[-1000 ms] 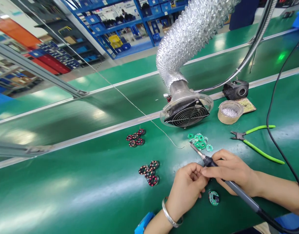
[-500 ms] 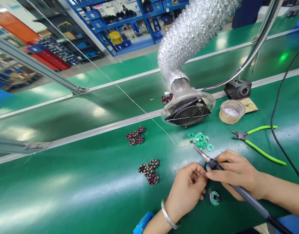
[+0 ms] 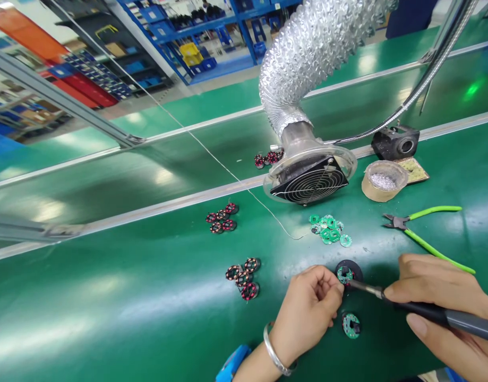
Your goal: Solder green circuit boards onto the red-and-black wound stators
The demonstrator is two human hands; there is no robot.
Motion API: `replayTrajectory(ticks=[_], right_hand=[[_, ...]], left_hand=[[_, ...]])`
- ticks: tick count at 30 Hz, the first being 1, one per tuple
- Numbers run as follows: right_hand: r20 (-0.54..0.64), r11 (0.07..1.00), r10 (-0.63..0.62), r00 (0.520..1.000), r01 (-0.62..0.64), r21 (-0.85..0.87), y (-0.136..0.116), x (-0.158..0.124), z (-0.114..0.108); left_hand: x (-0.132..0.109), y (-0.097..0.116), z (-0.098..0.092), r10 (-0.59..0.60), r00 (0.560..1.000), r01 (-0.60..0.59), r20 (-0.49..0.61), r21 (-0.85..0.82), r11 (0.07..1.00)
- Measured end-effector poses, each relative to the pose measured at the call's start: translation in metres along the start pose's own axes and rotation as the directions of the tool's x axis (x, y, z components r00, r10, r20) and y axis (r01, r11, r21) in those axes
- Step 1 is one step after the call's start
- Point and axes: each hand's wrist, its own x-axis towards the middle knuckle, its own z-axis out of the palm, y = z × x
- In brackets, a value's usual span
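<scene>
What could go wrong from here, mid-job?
The left hand is very close to the tip of the soldering iron, so a slip might burn a finger. That tip is at the round circuit board; a wobble could mark it. The second board, lying near the left hand, might get nudged.

A soldering iron (image 3: 427, 313), black and grey with a slim metal barrel, is pointing leftward, its tip lying at the near edge of a round green circuit board (image 3: 341, 276). This board, bearing a dark component (image 3: 345, 269), is sitting on a round black base (image 3: 357, 269) on the worktop (image 3: 168, 339).
</scene>
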Motion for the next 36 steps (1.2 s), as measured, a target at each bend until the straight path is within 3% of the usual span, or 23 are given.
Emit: replayTrajectory(ticks=[6, 11, 20, 28, 36], right_hand=[[-0.062, 0.997, -0.045, 0.997, 0.048, 0.059, -0.001, 0.006, 0.009], [-0.134, 0.997, -0.012, 0.991, 0.022, 0.074, -0.001, 0.006, 0.016], [-0.067, 0.999, -0.032, 0.997, 0.034, 0.023, -0.004, 0.008, 0.008], [-0.108, 0.999, -0.022, 0.994, 0.026, 0.041, -0.005, 0.007, 0.009], [0.02, 1.0, 0.004, 1.0, -0.004, 0.003, -0.001, -0.003, -0.008]], left_hand=[[0.0, 0.001, 0.0, 0.001, 1.0, -0.001, -0.017, 0.016, 1.0], [0.001, 0.002, 0.001, 0.001, 1.0, 0.0, -0.027, 0.02, 1.0], [-0.001, 0.001, 0.002, 0.034, 0.998, -0.032, -0.053, 0.044, 0.999], [-0.001, 0.004, 0.002, 0.062, 0.995, -0.055, -0.073, 0.096, 0.994], [0.0, 0.004, 0.002, 0.044, 0.996, -0.039, -0.072, 0.079, 0.996]])
